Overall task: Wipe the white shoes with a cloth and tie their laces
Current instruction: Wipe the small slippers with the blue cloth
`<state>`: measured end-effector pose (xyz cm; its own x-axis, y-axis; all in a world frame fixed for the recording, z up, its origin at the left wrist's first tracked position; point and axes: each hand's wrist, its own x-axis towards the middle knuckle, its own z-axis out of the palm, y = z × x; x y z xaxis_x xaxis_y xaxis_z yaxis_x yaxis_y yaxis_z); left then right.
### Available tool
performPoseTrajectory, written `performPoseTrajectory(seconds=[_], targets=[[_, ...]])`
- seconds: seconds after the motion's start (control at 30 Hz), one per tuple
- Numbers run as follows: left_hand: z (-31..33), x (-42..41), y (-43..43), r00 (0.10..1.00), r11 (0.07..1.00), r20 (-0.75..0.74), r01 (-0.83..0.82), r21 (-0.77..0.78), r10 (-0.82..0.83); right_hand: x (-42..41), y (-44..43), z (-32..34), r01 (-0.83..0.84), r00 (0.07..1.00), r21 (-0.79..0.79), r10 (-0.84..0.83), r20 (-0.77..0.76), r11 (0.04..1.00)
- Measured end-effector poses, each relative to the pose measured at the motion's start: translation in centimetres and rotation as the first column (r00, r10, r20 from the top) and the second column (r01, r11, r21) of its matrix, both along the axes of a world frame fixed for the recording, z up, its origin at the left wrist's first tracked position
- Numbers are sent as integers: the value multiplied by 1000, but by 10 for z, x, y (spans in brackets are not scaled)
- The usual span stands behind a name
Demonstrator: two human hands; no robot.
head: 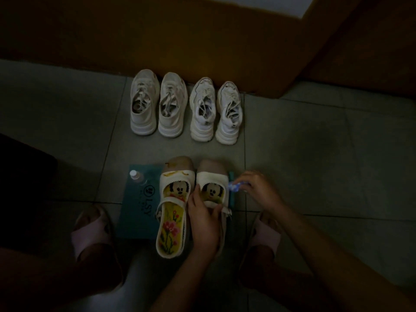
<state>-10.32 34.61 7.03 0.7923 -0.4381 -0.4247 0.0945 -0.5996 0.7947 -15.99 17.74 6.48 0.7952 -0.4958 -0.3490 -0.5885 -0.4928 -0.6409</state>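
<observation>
White shoes, a strap pair with cartoon-mouse insoles, lie side by side low in the middle of the frame, and the right one (211, 177) is being worked on. The left hand (203, 221) grips it at the near side of its opening, thumb laid over the inner edge beside the mouse picture and fingers curled round the side. The right hand (256, 190), just right of that shoe, pinches a small blue-and-white patterned cloth (235, 186) in its fingertips; the cloth is at the shoe's outer side, though in this dim light I cannot tell if it touches. The other strap shoe (171, 221) lies untouched just left of the held one, its yellow flowered insole showing.

Both shoes rest on a flat teal box (135, 212) printed with letters, and a small white-capped bottle (135, 176) stands on its far left corner. The person's feet in pale pink slippers (90, 235) flank the box, lower left and lower right.

Farther up, in the middle of the frame, two pairs of white lace-up trainers, one (145, 122) left of the other (202, 122), sit in a row on the grey floor tiles (315, 143), toes against the brown wall (180, 41). Their laces look loose.
</observation>
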Motion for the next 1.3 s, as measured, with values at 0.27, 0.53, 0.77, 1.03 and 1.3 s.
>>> performPoseTrajectory(seconds=[0.27,0.53,0.77,1.03,1.3], targets=[[0,2,0,1000,1000,-9,9,-5,-9,56,4,0,453,863,186,-481,154,872],[-1,1,-1,1000,1000,-12,9,15,-9,23,54,-12,517,835,101,-526,158,850],[0,3,1,999,1000,-42,11,-25,-12,10,34,8,621,595,583,-799,82,523],[4,3,1,999,999,-34,18,-27,-19,70,19,4,557,731,410,-661,168,722],[1,3,0,1000,1000,-24,20,-6,-20,53,42,-1,305,935,60,-311,172,950]])
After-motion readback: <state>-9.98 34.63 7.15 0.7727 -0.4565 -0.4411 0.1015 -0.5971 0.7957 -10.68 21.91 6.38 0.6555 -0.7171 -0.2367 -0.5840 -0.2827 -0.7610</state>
